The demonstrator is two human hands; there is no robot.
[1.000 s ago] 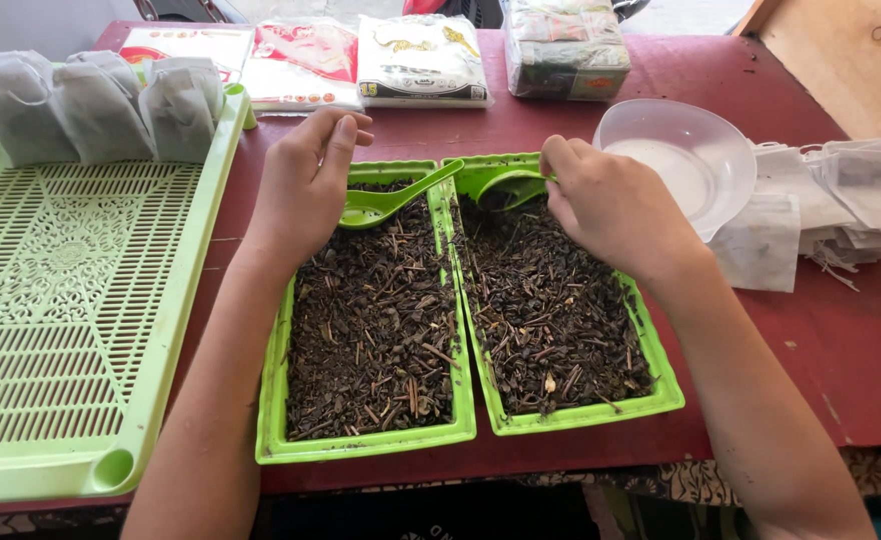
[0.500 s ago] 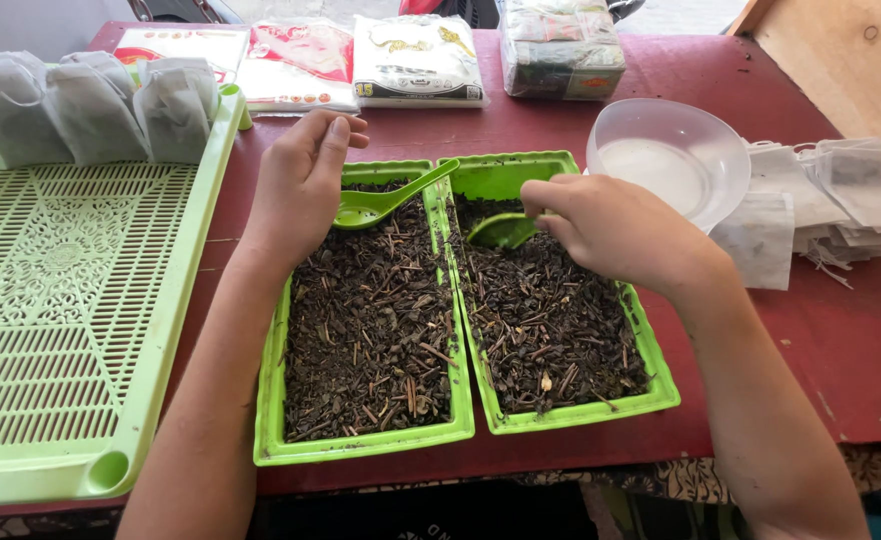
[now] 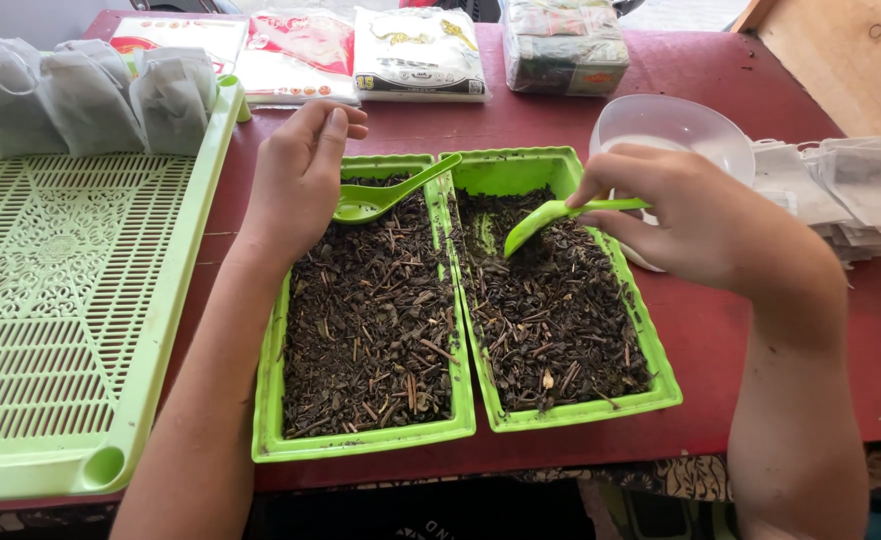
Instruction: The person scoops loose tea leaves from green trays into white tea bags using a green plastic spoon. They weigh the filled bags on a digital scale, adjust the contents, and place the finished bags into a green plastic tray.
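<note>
At centre frame the right hand [image 3: 695, 225] pinches a green scoop [image 3: 550, 218], its bowl dipped into the dried leaves of the right green tray [image 3: 650, 385]. The left hand [image 3: 300, 175], loosely curled and empty, rests at the left tray [image 3: 360, 445], just beside a second scoop [image 3: 385, 197]. An overfull, tilted scoop could spill leaves onto the red table [image 3: 760, 330].

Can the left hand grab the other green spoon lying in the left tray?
Probably yes. The left hand rests at the left tray, right beside the green spoon lying on the dried leaves. Nothing covers the spoon.
</note>
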